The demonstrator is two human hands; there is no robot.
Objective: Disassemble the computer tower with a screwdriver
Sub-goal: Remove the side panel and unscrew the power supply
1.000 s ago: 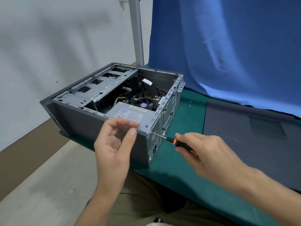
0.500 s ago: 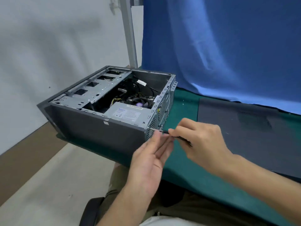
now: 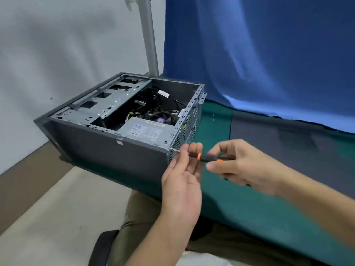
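The grey computer tower [image 3: 107,150] lies on its side at the table's near-left corner, open on top, with the silver power supply [image 3: 146,131] and cables showing inside. A black and orange screwdriver [image 3: 203,156] points left, its tip at the tower's rear near corner. My right hand [image 3: 242,166] grips the handle. My left hand [image 3: 182,179] is palm up under the shaft, its straight fingers touching the shaft close to the tip.
The removed dark grey side panel [image 3: 288,143] lies flat on the green table mat [image 3: 240,204] to the right. A few small screws [image 3: 213,120] lie on the mat behind the tower. A blue cloth [image 3: 259,54] hangs behind, and a grey pole [image 3: 149,35] stands at the back.
My left hand dropped from the tower's top corner and came in under the screwdriver shaft. My right hand kept the screwdriver at the rear corner. The camera shifted slightly.
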